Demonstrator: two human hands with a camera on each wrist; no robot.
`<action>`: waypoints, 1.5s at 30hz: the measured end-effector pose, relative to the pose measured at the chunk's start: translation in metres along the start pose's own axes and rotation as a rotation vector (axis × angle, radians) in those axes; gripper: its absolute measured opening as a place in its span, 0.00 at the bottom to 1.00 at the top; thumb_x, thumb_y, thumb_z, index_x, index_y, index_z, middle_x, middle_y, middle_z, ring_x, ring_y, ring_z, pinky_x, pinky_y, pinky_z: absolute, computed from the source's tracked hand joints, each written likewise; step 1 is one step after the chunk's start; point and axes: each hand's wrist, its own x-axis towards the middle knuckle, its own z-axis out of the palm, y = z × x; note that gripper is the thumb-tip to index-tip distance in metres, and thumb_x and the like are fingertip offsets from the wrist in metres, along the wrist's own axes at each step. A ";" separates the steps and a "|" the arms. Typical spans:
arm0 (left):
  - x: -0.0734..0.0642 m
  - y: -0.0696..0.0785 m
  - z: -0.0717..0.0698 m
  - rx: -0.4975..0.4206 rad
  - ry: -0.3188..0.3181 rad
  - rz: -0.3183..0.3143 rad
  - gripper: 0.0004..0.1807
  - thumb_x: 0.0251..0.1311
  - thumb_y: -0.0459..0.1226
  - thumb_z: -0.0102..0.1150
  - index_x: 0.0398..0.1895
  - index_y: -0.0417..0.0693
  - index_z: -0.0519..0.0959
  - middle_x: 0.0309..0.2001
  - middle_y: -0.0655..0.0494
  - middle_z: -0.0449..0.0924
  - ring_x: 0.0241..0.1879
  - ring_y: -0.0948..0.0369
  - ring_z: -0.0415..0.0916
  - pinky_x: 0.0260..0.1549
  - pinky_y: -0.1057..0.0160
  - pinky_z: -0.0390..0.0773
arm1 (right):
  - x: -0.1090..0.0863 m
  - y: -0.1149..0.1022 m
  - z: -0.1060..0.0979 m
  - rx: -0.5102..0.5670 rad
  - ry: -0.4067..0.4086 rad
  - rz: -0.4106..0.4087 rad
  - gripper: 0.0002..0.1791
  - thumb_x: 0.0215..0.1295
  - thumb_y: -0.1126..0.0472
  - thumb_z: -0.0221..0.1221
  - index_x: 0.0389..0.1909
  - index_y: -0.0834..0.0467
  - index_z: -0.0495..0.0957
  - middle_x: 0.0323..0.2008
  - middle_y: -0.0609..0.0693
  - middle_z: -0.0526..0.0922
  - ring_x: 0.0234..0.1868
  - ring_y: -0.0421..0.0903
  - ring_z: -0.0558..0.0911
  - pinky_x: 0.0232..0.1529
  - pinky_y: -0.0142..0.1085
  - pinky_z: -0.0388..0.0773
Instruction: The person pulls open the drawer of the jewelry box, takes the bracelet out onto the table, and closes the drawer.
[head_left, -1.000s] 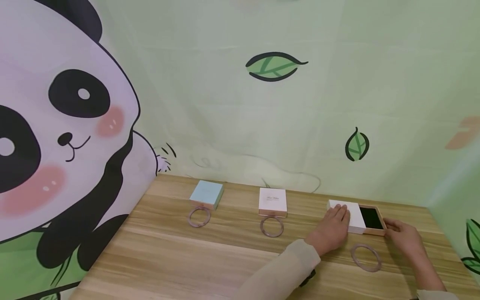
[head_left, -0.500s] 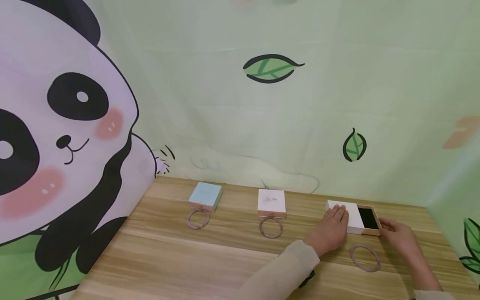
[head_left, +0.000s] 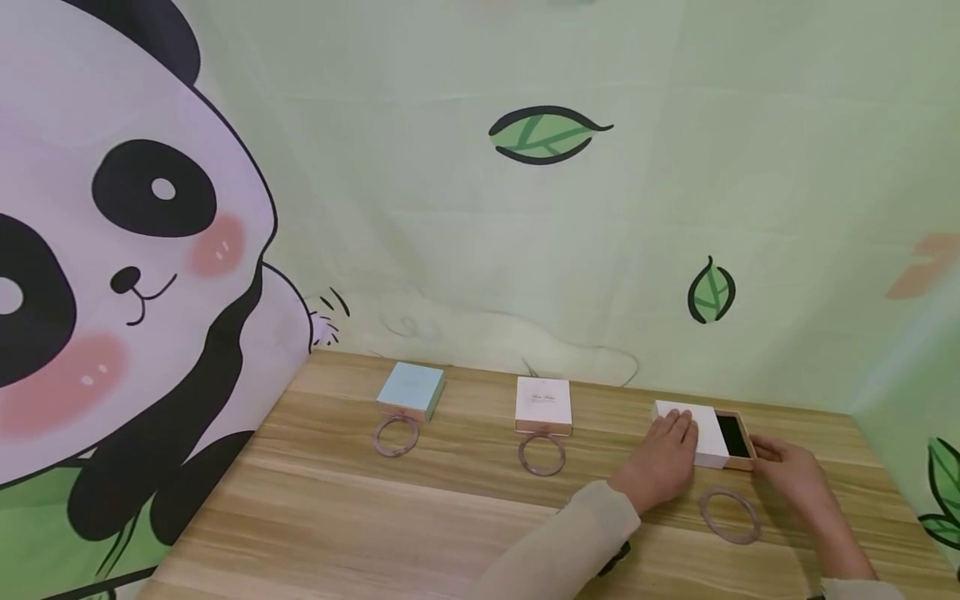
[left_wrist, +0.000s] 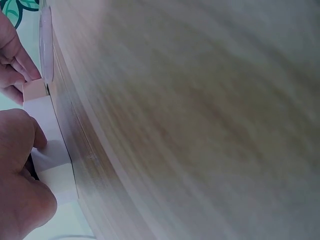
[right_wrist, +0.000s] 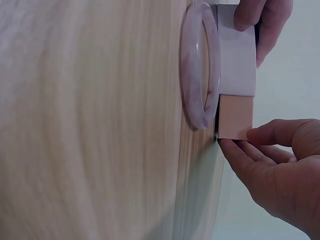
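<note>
A white slide-out box (head_left: pixel 711 433) lies at the table's right, its copper-coloured drawer (right_wrist: pixel 236 117) partly out of the right end. Black lining (head_left: pixel 732 435) shows inside the drawer. My left hand (head_left: pixel 660 458) grips the white sleeve, fingers across the top and thumb against the front side, as the left wrist view shows. At the drawer's outer end, my right hand (right_wrist: pixel 285 165) holds the edge, thumb at the upper corner and fingertips at the lower one. A pale mauve bangle (right_wrist: pixel 189 75) lies flat in front of the box.
Farther left stand a white box with printed lettering (head_left: pixel 543 402) and a light blue box (head_left: pixel 412 388). One bangle (head_left: pixel 522 454) lies before the lettered box, another bangle (head_left: pixel 377 437) before the blue one. A green backdrop (head_left: pixel 420 208) with a panda rises behind the wooden table (head_left: pixel 315 500).
My right hand has moved left with the drawer, which now sticks out less from the white sleeve. The left hand has stayed on the sleeve.
</note>
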 end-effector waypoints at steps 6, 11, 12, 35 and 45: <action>-0.001 0.000 0.000 -0.004 0.000 -0.001 0.29 0.81 0.44 0.32 0.82 0.53 0.53 0.81 0.60 0.48 0.80 0.62 0.44 0.75 0.66 0.49 | 0.000 -0.003 0.002 -0.002 -0.002 0.002 0.32 0.74 0.65 0.54 0.70 0.81 0.57 0.63 0.77 0.68 0.67 0.72 0.68 0.37 0.15 0.68; 0.000 0.000 0.001 0.013 0.002 -0.001 0.29 0.81 0.44 0.32 0.82 0.53 0.52 0.81 0.60 0.48 0.80 0.62 0.44 0.75 0.66 0.49 | 0.001 -0.007 0.005 -0.002 -0.014 -0.005 0.32 0.73 0.65 0.55 0.70 0.80 0.58 0.64 0.77 0.68 0.67 0.72 0.68 0.39 0.18 0.69; 0.000 0.000 0.001 0.021 0.000 -0.001 0.29 0.81 0.45 0.32 0.82 0.54 0.52 0.81 0.60 0.48 0.80 0.62 0.44 0.75 0.66 0.49 | 0.000 -0.008 0.006 0.007 -0.017 -0.010 0.33 0.73 0.65 0.56 0.69 0.80 0.58 0.64 0.77 0.68 0.67 0.72 0.68 0.39 0.17 0.69; 0.003 0.003 0.001 0.049 0.018 -0.010 0.29 0.81 0.45 0.34 0.81 0.53 0.55 0.80 0.60 0.51 0.79 0.63 0.47 0.75 0.67 0.51 | 0.005 -0.016 0.023 0.119 -0.044 -0.030 0.29 0.70 0.72 0.52 0.68 0.83 0.59 0.63 0.80 0.68 0.55 0.56 0.81 0.40 0.21 0.77; 0.003 0.005 0.003 0.048 0.038 -0.025 0.27 0.81 0.44 0.35 0.80 0.54 0.58 0.79 0.61 0.54 0.79 0.63 0.49 0.74 0.66 0.52 | 0.005 -0.015 0.026 0.106 -0.046 -0.025 0.29 0.72 0.71 0.52 0.68 0.83 0.59 0.63 0.79 0.68 0.62 0.66 0.76 0.40 0.19 0.74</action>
